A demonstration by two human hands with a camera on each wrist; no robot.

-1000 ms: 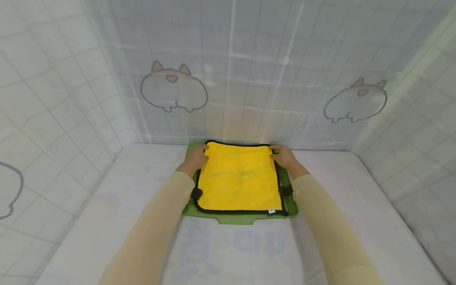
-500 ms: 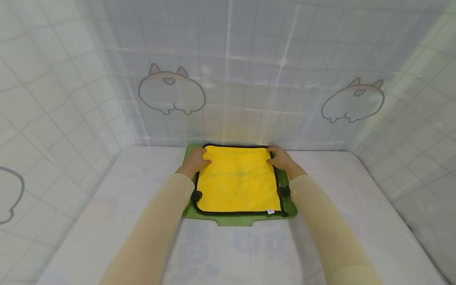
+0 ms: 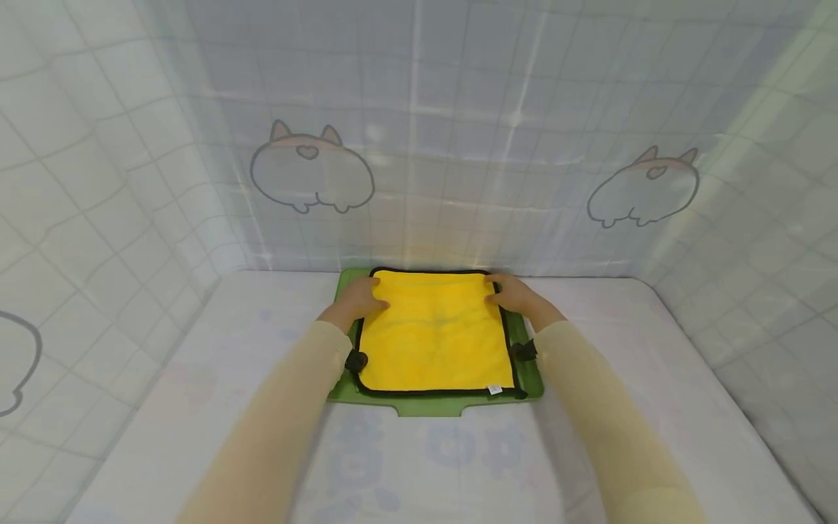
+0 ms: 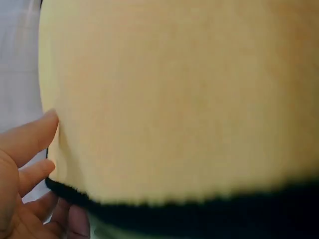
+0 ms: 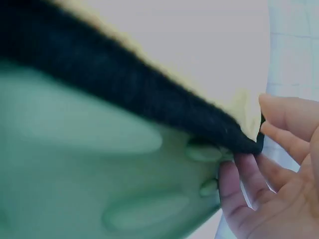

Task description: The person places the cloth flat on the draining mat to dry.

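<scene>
A yellow cloth [image 3: 435,335] with black edging and a small white tag [image 3: 494,389] lies spread over a green tray [image 3: 428,406]. At its far left corner, my left hand [image 3: 356,298] pinches the edge; in the left wrist view the thumb and a finger are on the yellow face [image 4: 169,99], other fingers under the black border. My right hand [image 3: 519,295] pinches the far right corner. The right wrist view shows its fingers beneath the black edging [image 5: 149,94], near the tray's green surface [image 5: 65,124] with raised ovals.
The tray stands on a white table cover [image 3: 262,349] with faint printing. Close behind it rises a grey gridded curtain [image 3: 439,145] with cartoon animal drawings. White gridded sheets [image 3: 98,218] hang at both sides.
The cloth's far edge has come down slightly toward the tray, with both hands holding its corners. The whole head view has shifted a little.
</scene>
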